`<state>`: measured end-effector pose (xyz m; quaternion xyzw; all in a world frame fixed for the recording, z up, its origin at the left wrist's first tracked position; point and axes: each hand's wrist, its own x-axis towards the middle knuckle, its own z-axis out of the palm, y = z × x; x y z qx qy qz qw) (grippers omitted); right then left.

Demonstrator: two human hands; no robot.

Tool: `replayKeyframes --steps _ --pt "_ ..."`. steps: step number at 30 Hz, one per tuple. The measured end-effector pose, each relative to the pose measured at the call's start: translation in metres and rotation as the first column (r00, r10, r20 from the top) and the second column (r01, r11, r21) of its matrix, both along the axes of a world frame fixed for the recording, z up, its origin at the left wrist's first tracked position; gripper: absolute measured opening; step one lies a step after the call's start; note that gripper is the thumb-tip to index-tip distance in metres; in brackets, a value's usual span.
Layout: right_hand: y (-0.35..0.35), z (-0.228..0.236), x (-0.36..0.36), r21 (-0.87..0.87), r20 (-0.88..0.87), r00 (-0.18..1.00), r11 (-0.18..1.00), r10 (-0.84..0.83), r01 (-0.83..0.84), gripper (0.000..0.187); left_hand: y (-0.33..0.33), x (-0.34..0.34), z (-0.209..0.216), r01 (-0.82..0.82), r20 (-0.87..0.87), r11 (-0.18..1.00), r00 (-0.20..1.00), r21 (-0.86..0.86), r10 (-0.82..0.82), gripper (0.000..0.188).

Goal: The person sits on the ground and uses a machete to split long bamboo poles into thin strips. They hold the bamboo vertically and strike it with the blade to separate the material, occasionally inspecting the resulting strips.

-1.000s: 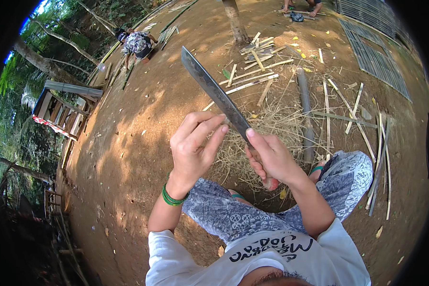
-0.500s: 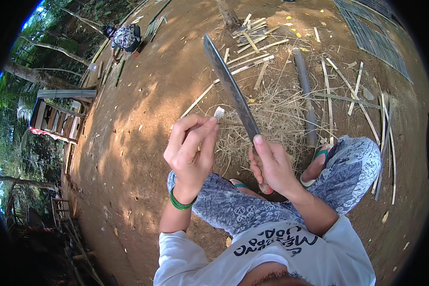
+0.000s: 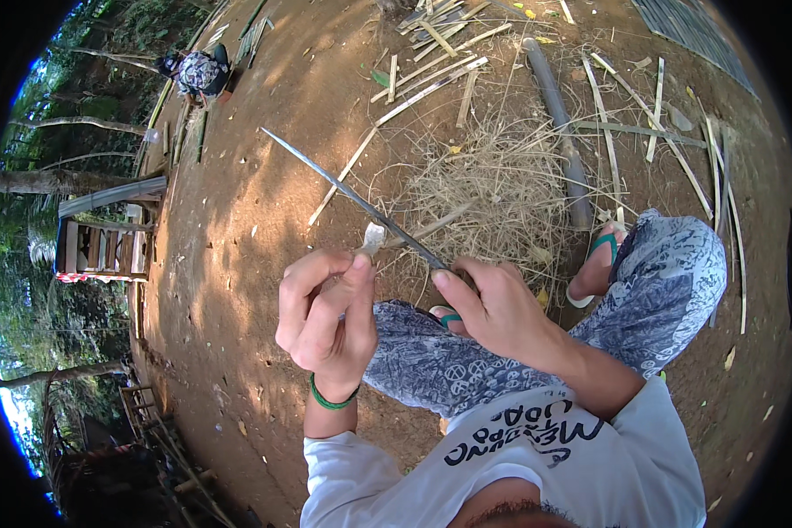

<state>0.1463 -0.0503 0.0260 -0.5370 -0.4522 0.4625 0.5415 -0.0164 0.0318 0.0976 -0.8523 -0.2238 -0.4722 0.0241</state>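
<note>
Brown earth point(image 3: 211, 352) spreads beneath the person's patterned trousers point(image 3: 651, 295). The left hand point(image 3: 321, 317) pinches a small pale piece point(image 3: 374, 236) between thumb and fingers, just beside the machete point(image 3: 418, 248); the right hand point(image 3: 502, 308) wraps the machete's near end, blade turned nearly edge-on. The step in hand seems to be holding piece and blade close together; the next move probably calls for a steady pinch, fingertips clear of the edge. A pale strip point(image 3: 446, 218) crosses behind the blade; whether it joins the piece, I cannot tell. Beyond lie a shavings heap point(image 3: 502, 167), a dark pole point(image 3: 556, 123) and bamboo strips point(image 3: 601, 128); a co-worker point(image 3: 202, 72) crouches well apart.
</note>
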Motion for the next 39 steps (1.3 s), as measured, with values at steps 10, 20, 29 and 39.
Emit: replayKeyframes --steps 10,20,29,39 --pt "0.007 -0.036 0.008 0.063 0.334 0.942 0.998 -0.035 0.015 0.044 -0.004 -0.011 -0.010 0.044 0.027 0.999 0.999 0.005 -0.044 0.027" --pt "0.025 -0.100 0.014 -0.032 0.481 0.876 0.999 -0.019 0.040 0.052 -0.005 -0.025 -0.018 0.029 0.038 0.998 0.999 -0.055 -0.027 0.026" --pt "0.050 -0.190 0.024 -0.163 0.565 0.825 0.982 0.019 0.090 0.060 0.001 -0.042 -0.027 0.033 0.042 0.996 0.999 -0.080 -0.030 0.027" --pt "0.081 -0.271 0.047 -0.422 0.517 0.843 0.901 0.151 0.097 0.063 0.011 -0.056 -0.034 0.004 0.049 0.996 0.999 -0.091 0.001 0.021"
